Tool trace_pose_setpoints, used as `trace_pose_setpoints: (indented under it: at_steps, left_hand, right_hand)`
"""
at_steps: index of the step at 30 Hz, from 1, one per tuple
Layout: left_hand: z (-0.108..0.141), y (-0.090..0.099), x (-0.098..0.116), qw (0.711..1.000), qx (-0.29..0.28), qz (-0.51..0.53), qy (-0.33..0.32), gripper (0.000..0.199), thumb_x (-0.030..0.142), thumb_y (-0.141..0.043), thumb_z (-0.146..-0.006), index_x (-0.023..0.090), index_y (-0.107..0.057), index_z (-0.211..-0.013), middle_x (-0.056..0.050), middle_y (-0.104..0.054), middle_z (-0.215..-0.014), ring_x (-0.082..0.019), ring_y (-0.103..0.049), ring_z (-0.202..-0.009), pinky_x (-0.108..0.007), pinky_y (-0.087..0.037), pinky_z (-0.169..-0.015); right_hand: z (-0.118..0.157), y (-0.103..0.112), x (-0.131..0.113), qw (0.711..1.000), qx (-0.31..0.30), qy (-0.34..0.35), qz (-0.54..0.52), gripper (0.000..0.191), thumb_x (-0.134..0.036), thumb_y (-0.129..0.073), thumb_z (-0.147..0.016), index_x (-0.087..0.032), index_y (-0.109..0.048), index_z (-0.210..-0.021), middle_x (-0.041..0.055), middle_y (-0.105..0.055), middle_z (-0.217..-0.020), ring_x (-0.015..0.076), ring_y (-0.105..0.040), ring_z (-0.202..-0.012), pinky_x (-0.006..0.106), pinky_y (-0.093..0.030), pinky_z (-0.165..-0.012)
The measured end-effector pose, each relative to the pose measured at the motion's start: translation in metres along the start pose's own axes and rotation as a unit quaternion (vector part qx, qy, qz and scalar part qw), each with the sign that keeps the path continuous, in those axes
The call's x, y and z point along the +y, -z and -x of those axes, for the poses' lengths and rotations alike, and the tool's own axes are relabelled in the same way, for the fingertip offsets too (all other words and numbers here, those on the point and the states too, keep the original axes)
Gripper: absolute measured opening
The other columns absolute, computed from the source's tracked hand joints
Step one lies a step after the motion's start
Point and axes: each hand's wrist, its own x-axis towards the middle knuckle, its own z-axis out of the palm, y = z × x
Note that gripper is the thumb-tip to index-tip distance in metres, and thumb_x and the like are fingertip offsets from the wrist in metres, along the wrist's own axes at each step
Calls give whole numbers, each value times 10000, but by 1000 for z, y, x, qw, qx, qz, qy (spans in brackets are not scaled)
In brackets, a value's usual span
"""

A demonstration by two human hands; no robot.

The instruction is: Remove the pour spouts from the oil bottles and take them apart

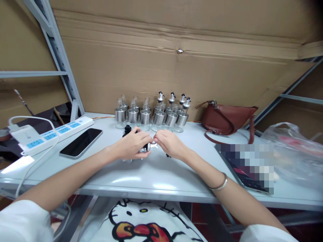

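My left hand (135,144) is over the table with its fingers curled round a small silver-and-black part (148,147), mostly covered by the fingers. Close beside it, my right hand (169,143) is closed in a pinch, its fingertips almost meeting the left ones. What the right fingers grip is hidden. Black stopper-like pieces (128,129) show behind my left hand, with small pale pieces partly under it. A small dark piece (168,155) peeks out below my right hand. Behind both hands stand several glass bottles (145,117) with steel sleeves; some at the right carry pourer tops (172,97).
A phone (81,143) and a white power strip (60,134) with a cable lie at the left. At the right are a brown leather bag (227,117), a tablet (244,168) and a clear plastic bag (295,151). Cardboard (186,74) walls the back.
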Motion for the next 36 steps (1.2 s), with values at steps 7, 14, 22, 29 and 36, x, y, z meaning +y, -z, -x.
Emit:
trace_pose_setpoints:
  at_steps: [7,14,22,29,36]
  left_hand:
    - [-1,0,3,1000,4,-8,-20,220,350,-464,-911,145,-530,-954,-72,-637,-873,-194,-570,-782,-355,-327,-814]
    - [2,2,-8,999,46,-1,20,257,398,-456,-925,150,-521,-916,-55,-646,-839,-167,-567,-734,-345,-333,-824]
    - [3,0,-9,999,38,16,11,232,360,-482,-916,139,-546,-951,-60,-677,-866,-168,-595,-756,-355,-328,-850]
    - [3,1,-8,999,28,24,8,236,361,-467,-920,142,-551,-951,-62,-678,-866,-170,-598,-760,-354,-331,-852]
    - [2,0,-8,999,12,35,-2,233,350,-466,-924,137,-551,-964,-61,-675,-868,-172,-601,-774,-351,-334,-856]
  right_hand:
    - [-1,0,0,999,-6,-21,36,541,-366,-117,-1005,-175,-508,-684,31,-509,-606,146,-425,-575,271,-275,-617]
    - [4,6,18,980,-11,-196,-17,502,-456,-296,-968,-182,-437,-572,-8,-439,-520,109,-365,-507,252,-270,-557]
    - [11,6,40,903,-211,-280,-249,310,-433,-612,-765,-162,-530,-638,-50,-497,-520,84,-411,-493,210,-315,-511]
    - [15,9,44,876,-271,-300,-264,104,-259,-641,-715,-156,-653,-725,-33,-588,-539,106,-510,-508,227,-409,-559]
    - [13,11,48,900,-244,-279,-228,93,-105,-614,-672,-157,-676,-717,9,-699,-707,147,-632,-680,237,-465,-675]
